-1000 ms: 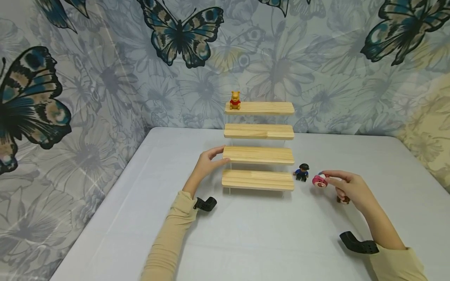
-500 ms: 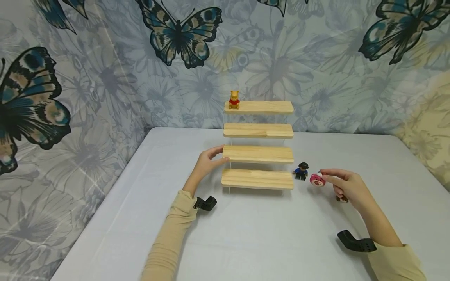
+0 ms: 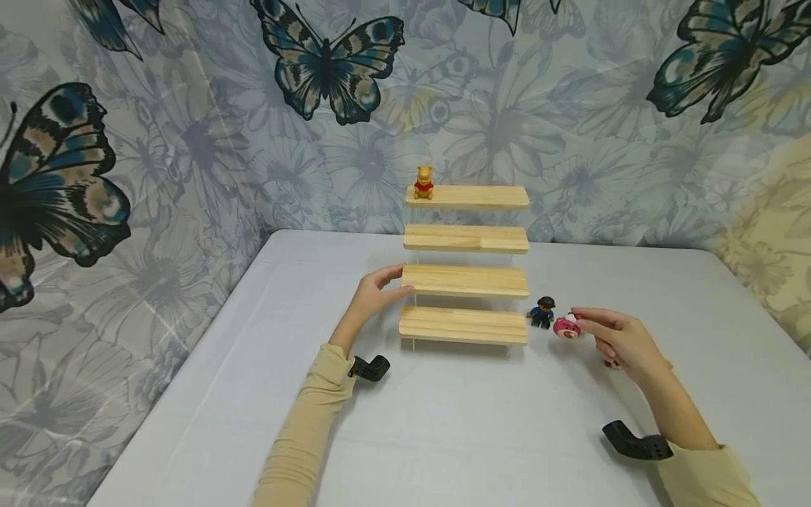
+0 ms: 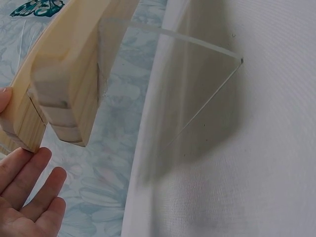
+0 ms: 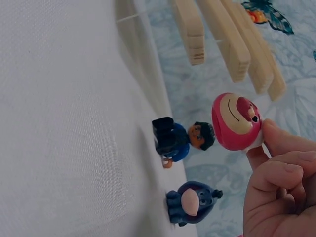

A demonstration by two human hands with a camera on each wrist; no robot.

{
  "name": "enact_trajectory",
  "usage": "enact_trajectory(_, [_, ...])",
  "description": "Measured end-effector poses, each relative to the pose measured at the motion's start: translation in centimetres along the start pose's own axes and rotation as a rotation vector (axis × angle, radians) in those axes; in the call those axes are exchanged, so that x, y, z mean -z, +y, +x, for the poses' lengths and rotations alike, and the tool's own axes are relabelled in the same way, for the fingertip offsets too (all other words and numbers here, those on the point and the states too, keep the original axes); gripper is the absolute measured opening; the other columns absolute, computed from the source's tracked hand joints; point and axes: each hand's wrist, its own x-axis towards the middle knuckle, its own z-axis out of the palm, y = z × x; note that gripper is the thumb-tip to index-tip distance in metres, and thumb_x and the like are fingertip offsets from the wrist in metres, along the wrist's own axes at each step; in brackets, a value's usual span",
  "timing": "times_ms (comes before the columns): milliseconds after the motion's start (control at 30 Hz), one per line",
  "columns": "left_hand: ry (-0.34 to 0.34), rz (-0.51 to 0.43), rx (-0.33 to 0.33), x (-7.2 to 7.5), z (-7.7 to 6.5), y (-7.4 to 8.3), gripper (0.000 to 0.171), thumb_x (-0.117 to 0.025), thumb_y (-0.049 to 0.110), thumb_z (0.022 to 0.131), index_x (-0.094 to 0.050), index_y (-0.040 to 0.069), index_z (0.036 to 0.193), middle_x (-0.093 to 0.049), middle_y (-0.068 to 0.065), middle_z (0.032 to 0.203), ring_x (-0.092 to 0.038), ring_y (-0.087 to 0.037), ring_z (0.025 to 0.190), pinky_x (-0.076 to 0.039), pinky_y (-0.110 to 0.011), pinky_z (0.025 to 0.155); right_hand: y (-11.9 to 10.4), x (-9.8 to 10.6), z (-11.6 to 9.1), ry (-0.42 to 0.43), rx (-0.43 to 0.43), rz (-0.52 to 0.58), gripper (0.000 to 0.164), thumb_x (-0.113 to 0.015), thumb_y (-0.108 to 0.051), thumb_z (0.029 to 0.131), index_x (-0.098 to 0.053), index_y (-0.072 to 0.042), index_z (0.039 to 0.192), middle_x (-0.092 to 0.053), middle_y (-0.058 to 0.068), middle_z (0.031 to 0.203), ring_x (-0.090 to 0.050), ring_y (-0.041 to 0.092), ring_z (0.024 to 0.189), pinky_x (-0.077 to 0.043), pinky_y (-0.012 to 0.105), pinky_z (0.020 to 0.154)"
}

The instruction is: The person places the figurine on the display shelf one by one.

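Note:
My left hand [image 3: 379, 292] holds the left end of a stepped wooden display shelf [image 3: 465, 280], at the second board from the bottom, thumb in front and fingertips behind. In the left wrist view the fingertips [image 4: 44, 155] touch the board's end. Over the table to the right of the shelf, my right hand [image 3: 624, 339] pinches a round pink toy bear head [image 5: 237, 121] with a cream face, between thumb and fingers. Just left of it stands a toy figure [image 3: 542, 313] with a black cap and blue top. A yellow toy bear [image 3: 424, 183] in a red shirt sits on the top board's left end.
A blue toy donkey [image 5: 193, 203] stands near the capped figure in the right wrist view. Under my right hand a small brown toy [image 3: 612, 364] is mostly hidden. A white cloth covers the table [image 3: 443, 422]. Butterfly-patterned fabric [image 3: 329, 162] hangs behind.
My right hand has moved slightly left with the pink bear head, closer to the capped figure. My left hand stays at the shelf's end.

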Motion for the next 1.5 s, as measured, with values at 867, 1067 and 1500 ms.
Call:
enact_trajectory(867, [0.011,0.006,-0.024,-0.1,0.0,0.0,0.055,-0.068,0.02,0.081,-0.048,0.001,0.129,-0.054,-0.01,0.12,-0.046,-0.019,0.113,-0.03,-0.028,0.1,-1.2,-0.2,0.1,-0.034,0.123,0.319,0.018,-0.057,-0.005,0.088,-0.07,-0.014,0.095,-0.063,-0.003,0.088,-0.033,0.008,0.038,-0.02,0.028,0.034])
enact_trajectory(1067, [0.016,0.003,-0.016,0.0,-0.1,-0.1,0.054,-0.067,0.018,0.082,-0.048,0.001,0.128,-0.054,-0.011,0.12,-0.047,-0.02,0.112,-0.031,-0.028,0.1,-2.5,-0.3,0.6,-0.062,0.158,0.314,0.02,-0.054,-0.007,0.09,-0.07,-0.015,0.099,-0.061,-0.002,0.086,-0.035,0.008,0.037,-0.029,0.025,0.031])
enact_trajectory(1500, [-0.014,-0.014,-0.011,0.4,-0.9,2.4,0.054,-0.066,0.015,0.083,-0.045,-0.006,0.128,-0.052,-0.019,0.121,-0.045,-0.028,0.114,-0.03,-0.034,0.101,-4.3,-0.8,1.4,-0.049,0.229,0.366,0.02,-0.054,-0.005,0.089,-0.069,-0.011,0.101,-0.058,0.0,0.088,-0.037,0.005,0.038,-0.027,0.021,0.032])
